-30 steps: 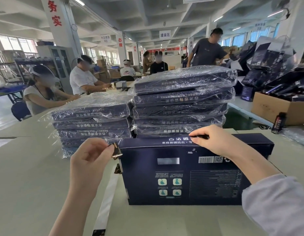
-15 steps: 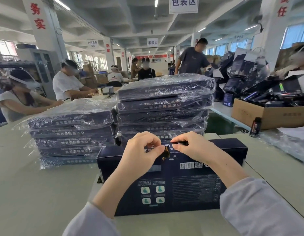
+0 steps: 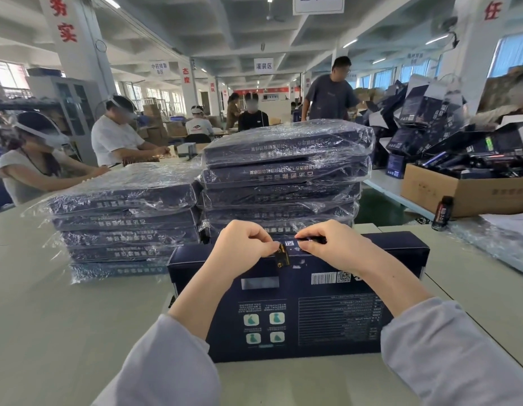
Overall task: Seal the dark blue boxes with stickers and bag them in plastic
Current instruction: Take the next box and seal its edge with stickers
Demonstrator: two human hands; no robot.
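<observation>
Left hand (image 3: 242,249) came across, pinching sticker (image 3: 283,258) onto box (image 3: 313,320) top edge; right hand (image 3: 335,249) grips that edge. Sticker looks flimsy, tacky: handle by tip.

The curled fingers of the left hand (image 3: 242,247) and right hand (image 3: 333,247) cover the middle of the dark blue box's (image 3: 298,317) top edge. The upper end of the sticker (image 3: 282,259) is hidden under the fingertips, so how far it reaches over the top cannot be told. A blurred patch sits on the box's face, and the fine print there is too small to read. The box hides the bottom of the right stack of bagged boxes (image 3: 283,171). The cardboard carton (image 3: 459,194) runs off the right edge, and the hanging sign (image 3: 318,2) is cut by the top edge. The small dark bottle's (image 3: 443,212) label is illegible.
</observation>
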